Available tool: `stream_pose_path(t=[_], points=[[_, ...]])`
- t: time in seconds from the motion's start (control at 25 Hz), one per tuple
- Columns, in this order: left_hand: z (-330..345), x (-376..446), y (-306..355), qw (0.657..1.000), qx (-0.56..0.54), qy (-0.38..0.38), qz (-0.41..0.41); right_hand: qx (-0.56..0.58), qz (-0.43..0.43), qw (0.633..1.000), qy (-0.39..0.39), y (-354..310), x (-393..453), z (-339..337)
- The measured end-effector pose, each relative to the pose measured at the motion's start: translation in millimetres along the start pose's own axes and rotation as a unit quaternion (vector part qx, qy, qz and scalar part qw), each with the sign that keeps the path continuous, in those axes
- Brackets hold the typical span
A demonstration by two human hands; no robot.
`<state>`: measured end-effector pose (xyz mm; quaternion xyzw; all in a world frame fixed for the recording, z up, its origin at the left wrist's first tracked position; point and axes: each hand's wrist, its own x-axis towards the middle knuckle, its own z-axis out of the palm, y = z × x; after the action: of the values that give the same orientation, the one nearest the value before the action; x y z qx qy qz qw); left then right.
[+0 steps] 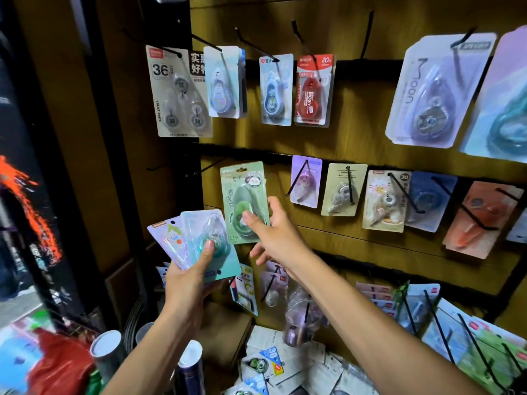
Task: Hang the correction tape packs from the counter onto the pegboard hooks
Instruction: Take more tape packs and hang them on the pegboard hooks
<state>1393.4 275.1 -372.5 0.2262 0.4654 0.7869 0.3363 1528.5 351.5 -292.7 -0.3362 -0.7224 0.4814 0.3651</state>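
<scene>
My right hand (273, 232) pinches the lower part of a green correction tape pack (243, 195), held upright in front of the wooden board, its top near the middle black rail. Two bare black hooks (208, 166) jut out just left of that pack's top. My left hand (188, 277) grips a small fan of packs, a teal one (209, 243) in front with my thumb on its blister, a pale purple one (165, 238) behind. More packs lie on the counter (271, 363) below.
Packs hang on hooks across the top row (276, 89) and middle row (342, 192); long black hooks with packs stick out at lower right (436, 317). Cardboard tubes (107, 352) and a red bag (60, 363) stand at bottom left, beside a dark frame.
</scene>
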Motion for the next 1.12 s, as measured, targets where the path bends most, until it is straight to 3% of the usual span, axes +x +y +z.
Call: stream_pose_path(t=[0.2,0.8,0.92,1.12], points=[[-9.8,5.6,1.5,1.0,0.002,0.004,-0.005,0.019,0.037,0.999,0.012,0.6,18.5,18.6],[-14.4,14.8,-4.6,1.0,0.013,0.001,-0.008,0.091,0.011,0.993,0.081,14.8,6.7,34.0],[-11.3,16.1,-3.5,1.0,0.01,0.002,-0.007,0.132,0.049,0.987,0.083,15.6,14.3,32.7],[-5.1,21.3,1.4,1.0,0.005,-0.004,-0.006,0.195,0.141,0.959,0.152,22.2,48.0,17.0]])
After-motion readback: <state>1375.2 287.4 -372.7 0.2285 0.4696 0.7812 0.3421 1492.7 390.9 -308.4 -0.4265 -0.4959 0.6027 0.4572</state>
